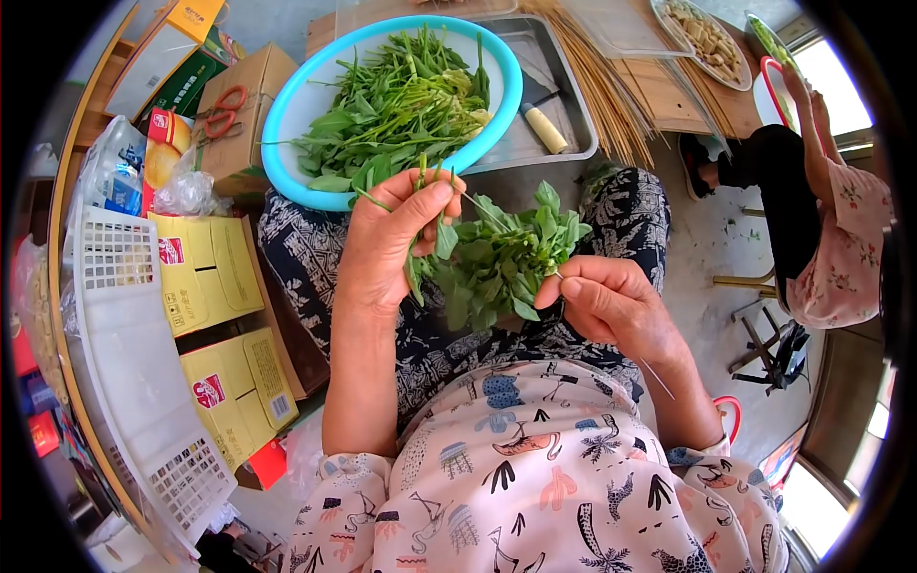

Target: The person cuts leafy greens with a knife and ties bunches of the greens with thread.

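Note:
My left hand [396,234] pinches several green stems with leaves, just below the rim of a blue-edged basin [277,148]. Loose leafy greens [401,105] are heaped in that basin. Over my lap, my right hand [616,301] pinches a thin skewer [657,380], whose lower end sticks out past the wrist. A dense bunch of leafy greens [506,253] hangs between the two hands, at the upper end of the skewer. The leaves hide how they are fixed to it.
Behind the basin lies a metal tray [573,105] with a pale-handled tool [544,129]. Bamboo skewers [611,105] spread over the wooden table. Orange scissors [223,112] rest on a cardboard box [250,86]. Yellow boxes [205,277] stand left. Another person [836,248] is at right.

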`<state>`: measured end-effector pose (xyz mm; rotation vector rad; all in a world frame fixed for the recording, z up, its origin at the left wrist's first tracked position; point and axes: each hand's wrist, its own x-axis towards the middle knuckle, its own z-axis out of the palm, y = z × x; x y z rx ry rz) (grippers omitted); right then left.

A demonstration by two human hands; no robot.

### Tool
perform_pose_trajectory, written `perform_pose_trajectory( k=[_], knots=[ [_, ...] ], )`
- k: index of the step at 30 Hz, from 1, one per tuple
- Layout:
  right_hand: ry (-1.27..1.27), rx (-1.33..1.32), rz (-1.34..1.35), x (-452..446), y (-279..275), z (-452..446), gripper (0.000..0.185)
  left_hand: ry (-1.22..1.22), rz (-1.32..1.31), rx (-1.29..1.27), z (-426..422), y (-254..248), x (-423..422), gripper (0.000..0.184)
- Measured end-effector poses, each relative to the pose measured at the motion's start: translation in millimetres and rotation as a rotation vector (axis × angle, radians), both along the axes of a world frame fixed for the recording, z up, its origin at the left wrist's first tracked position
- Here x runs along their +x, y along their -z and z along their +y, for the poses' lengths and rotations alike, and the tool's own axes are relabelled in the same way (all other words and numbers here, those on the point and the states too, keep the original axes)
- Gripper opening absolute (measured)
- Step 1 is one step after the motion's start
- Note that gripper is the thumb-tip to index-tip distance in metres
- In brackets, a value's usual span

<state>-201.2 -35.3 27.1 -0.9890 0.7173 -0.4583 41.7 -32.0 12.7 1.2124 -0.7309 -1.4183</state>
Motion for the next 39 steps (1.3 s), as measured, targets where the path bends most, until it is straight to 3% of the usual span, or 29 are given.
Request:
perform_pose_trajectory(
  k=[13,26,36,39],
  knots=[
    [-0.019,0.155,-0.066,-4.6,3.1,-1.9,0.027,0.064,-0.023,-0.001,3.0,-1.9,4.6,0.016],
    [0.023,0.123,-0.033,8.5,0.8,-3.6,0.026,0.137,0.0,-0.008,5.7,4.5,-13.5,0.016],
    [0.161,0.079,-0.094,-0.4,12.8,-11.6,0.018,0.036,0.028,-0.046,7.2,9.8,-12.1,0.019],
    [0.287,-0.038,0.044,14.1,11.1,-12.6,0.015,0.088,0.055,-0.026,8.3,7.4,-25.5,0.02]
  ],
)
